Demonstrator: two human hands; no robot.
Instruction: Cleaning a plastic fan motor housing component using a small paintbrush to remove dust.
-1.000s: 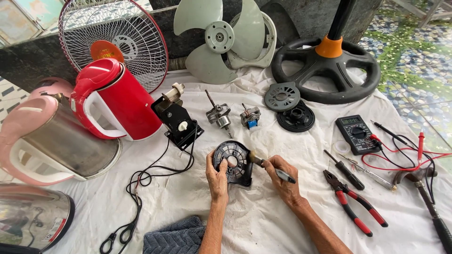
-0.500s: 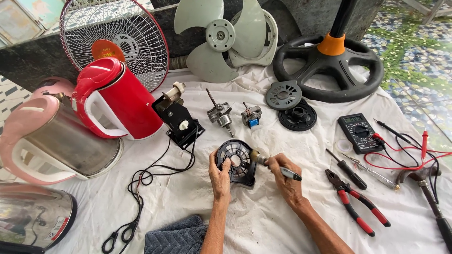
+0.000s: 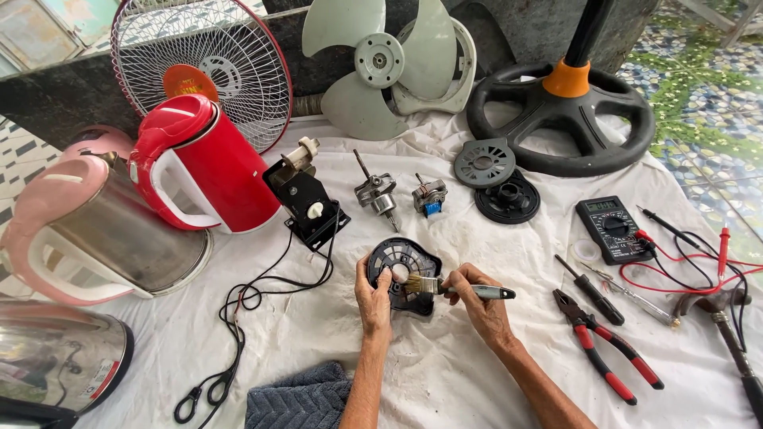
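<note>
The black round motor cover (image 3: pixel 404 274) lies on the white cloth (image 3: pixel 445 373), low in the middle of the view. It is a dark plastic disc with a ring of slots around a round centre hole and a squared tab on its right edge, dusted pale in places. The left hand (image 3: pixel 373 300) pins it at its lower left rim, its grip narrow, thumb on the disc's face. The right hand (image 3: pixel 475 300) has its grip closed around a small paintbrush (image 3: pixel 453 287), held almost level; the light bristles rest on the cover by the centre hole. Just above lie two small motor parts (image 3: pixel 401 197) and a black switch box (image 3: pixel 306 202) with a cord. Red-handled pliers (image 3: pixel 608 347) lie to the right, near a screwdriver (image 3: pixel 590 289) and a multimeter (image 3: pixel 610 229). A red kettle (image 3: pixel 203 167) stands well to the left.
</note>
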